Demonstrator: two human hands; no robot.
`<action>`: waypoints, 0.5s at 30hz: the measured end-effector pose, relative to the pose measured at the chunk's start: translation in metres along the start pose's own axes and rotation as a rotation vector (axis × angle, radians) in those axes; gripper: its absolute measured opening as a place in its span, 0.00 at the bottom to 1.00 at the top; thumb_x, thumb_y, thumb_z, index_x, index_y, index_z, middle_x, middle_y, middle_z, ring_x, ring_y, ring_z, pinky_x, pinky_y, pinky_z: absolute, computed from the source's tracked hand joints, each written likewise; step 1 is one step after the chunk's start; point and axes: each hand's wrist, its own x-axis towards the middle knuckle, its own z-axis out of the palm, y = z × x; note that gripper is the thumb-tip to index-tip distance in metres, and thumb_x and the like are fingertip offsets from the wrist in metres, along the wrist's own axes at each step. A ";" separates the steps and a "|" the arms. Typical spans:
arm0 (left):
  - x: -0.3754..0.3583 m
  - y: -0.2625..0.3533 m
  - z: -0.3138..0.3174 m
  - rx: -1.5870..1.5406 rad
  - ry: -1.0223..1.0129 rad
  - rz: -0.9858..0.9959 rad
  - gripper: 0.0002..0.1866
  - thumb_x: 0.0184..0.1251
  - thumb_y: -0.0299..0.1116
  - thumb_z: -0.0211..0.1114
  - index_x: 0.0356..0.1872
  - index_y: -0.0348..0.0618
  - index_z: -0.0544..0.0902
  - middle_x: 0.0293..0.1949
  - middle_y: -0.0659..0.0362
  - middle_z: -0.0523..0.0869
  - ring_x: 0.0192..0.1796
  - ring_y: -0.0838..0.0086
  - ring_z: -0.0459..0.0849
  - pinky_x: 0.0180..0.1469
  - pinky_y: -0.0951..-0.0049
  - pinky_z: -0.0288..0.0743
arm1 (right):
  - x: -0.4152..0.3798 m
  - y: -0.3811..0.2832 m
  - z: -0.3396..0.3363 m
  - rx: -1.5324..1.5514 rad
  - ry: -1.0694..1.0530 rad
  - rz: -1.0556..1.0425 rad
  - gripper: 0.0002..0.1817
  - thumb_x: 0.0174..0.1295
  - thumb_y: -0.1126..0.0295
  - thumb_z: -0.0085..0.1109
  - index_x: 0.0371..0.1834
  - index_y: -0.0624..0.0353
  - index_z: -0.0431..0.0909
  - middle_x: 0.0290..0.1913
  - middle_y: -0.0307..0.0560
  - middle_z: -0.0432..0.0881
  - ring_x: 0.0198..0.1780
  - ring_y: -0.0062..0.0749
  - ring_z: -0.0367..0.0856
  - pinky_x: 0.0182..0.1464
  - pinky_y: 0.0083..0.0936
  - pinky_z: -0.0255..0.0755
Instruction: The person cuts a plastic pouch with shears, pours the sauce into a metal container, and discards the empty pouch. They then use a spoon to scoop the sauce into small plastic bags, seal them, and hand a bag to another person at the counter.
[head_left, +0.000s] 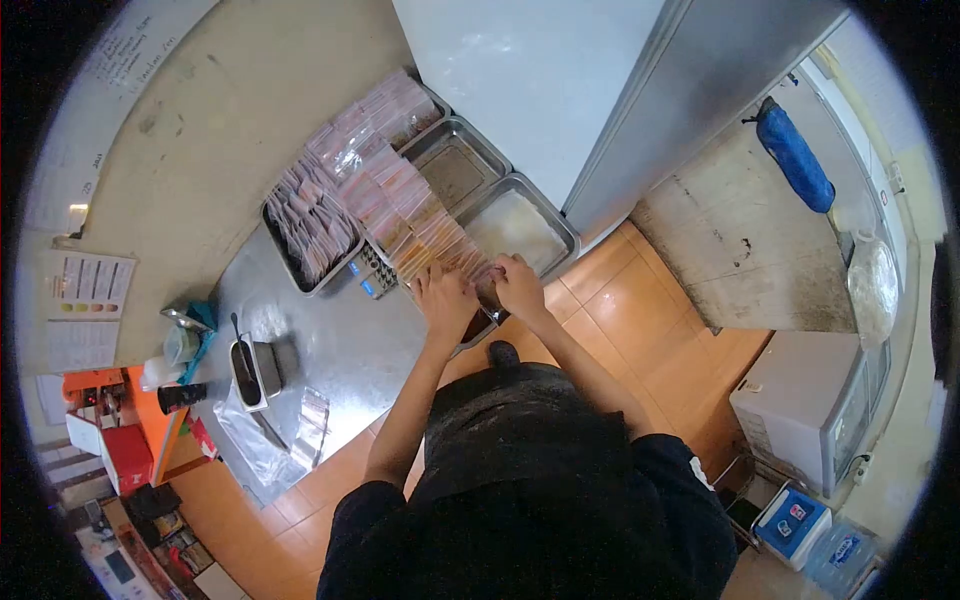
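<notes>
Rows of small clear packets [410, 205] fill a metal tray that reaches the front edge of the steel table. At the near end of these rows, my left hand [446, 300] rests on the packets with its fingers bent over them. Close beside it on the right, my right hand [519, 288] has its fingers closed at the tray's near corner. What lies between the fingers is too small to make out. To the left stands another tray of upright packets [312, 225]. Two trays with flat bottoms, a darker one [455, 165] and a lighter one [515, 230], sit to the right.
On the steel table [345, 340] are a metal container [255, 372] with a spoon, a knife [268, 430], a plastic bag [245, 440] and a strip of packets [312, 425]. A white panel [530, 80] rises behind the trays. A white freezer [800, 405] stands at right.
</notes>
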 end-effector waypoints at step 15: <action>0.031 -0.038 0.015 -0.324 -0.262 0.081 0.05 0.45 0.29 0.70 0.20 0.38 0.86 0.24 0.47 0.85 0.33 0.52 0.85 0.64 0.50 0.63 | -0.035 -0.013 -0.027 -0.161 0.018 -0.334 0.05 0.58 0.72 0.56 0.36 0.55 0.73 0.37 0.50 0.74 0.44 0.50 0.76 0.47 0.44 0.69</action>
